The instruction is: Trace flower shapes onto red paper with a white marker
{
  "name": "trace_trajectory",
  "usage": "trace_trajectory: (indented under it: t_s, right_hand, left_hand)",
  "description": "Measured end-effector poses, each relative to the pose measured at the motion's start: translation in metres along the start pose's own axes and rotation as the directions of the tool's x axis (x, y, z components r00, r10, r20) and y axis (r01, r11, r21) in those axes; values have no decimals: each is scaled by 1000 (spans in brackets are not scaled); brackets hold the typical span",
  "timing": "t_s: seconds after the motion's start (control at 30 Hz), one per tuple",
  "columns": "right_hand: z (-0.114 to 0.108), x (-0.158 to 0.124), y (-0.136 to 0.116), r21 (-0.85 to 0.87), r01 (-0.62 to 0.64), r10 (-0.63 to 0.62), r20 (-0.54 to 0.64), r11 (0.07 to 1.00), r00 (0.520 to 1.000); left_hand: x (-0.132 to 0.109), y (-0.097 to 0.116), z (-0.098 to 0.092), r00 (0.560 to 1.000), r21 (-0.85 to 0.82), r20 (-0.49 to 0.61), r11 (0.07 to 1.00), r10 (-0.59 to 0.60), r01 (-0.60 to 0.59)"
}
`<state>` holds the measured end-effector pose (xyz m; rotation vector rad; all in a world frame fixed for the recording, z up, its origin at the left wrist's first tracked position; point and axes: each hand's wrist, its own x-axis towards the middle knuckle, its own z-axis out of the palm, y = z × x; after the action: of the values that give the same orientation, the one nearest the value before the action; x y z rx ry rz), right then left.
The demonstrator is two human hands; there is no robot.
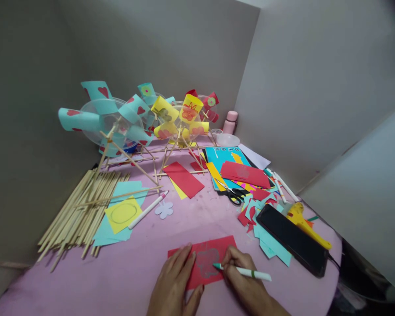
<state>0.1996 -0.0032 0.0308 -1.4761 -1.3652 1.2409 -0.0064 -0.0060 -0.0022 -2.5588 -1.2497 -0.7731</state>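
The red paper (217, 246) lies on the pink tabletop (128, 272) close to the near edge, about midway along it. The left hand (177, 281) is spread open and flat, fingers pressed on the sheet's left end. The right hand (238, 270) is closed in a writing grip on a white marker (252, 273), whose tip touches the paper at the right side of a faint outline (206, 262) (a lobed, flower-like shape, as far as I can tell). The two hands are near each other but apart, with the outline between them.

To my eye, doing this well depends on the flat hand holding the sheet firmly enough that it cannot slip on the smooth cover, with its fingertips clear of the line. The marker looks best steered from the fingers in short curves, lobe by lobe, with light pressure.

The sheet's long axis runs roughly along the near edge, its right end angled a little towards the far edge. The marker lies almost parallel to it, with the tip pointing left towards the flat hand and the tail trailing towards the near right corner.

A black tablet (292, 239) and a yellow glue gun (303, 221) sit by the right edge, and wooden sticks (75, 210) by the left
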Motion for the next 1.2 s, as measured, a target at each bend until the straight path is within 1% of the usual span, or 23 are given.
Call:
trace_trajectory:
  t_s: [0.07,0.13,0.3,0.5,0.67,0.77,0.9,1.2]
  right_hand:
    - [-2,-2,3,19,2,-1,-42,1000,999]
    - [-4,-4,6,23,14,-13,-57,1000,998]
    - [-3,-7,8,-28,60,-60,-19,998,998]
    - [-2,-4,11,-23,107,-105,52,994,993]
    - [0,-4,8,-38,122,-121,25,992,992]
    - [0,-4,5,-82,143,-140,44,986,989]
    - [-1,-4,0,-139,132,-123,68,981,990]
    - [-2,-4,3,-130,149,-139,89,980,986]
  left_hand:
    - [0,-1,0,1000,-14,-2,1000,-8,8]
    - [1,-2,0,1000,-13,-1,1000,-8,8]
    - [1,-1,0,1000,9,-4,1000,10,-10]
    - [0,0,3,1000,29,-8,999,17,-16]
    - [2,-1,3,1000,-13,1,1000,-2,2]
    - [1,-1,2,1000,-19,-1,1000,-5,5]
    - [0,-1,2,1000,-19,6,1000,-17,17]
    - [3,-1,1,1000,11,-7,1000,-1,1]
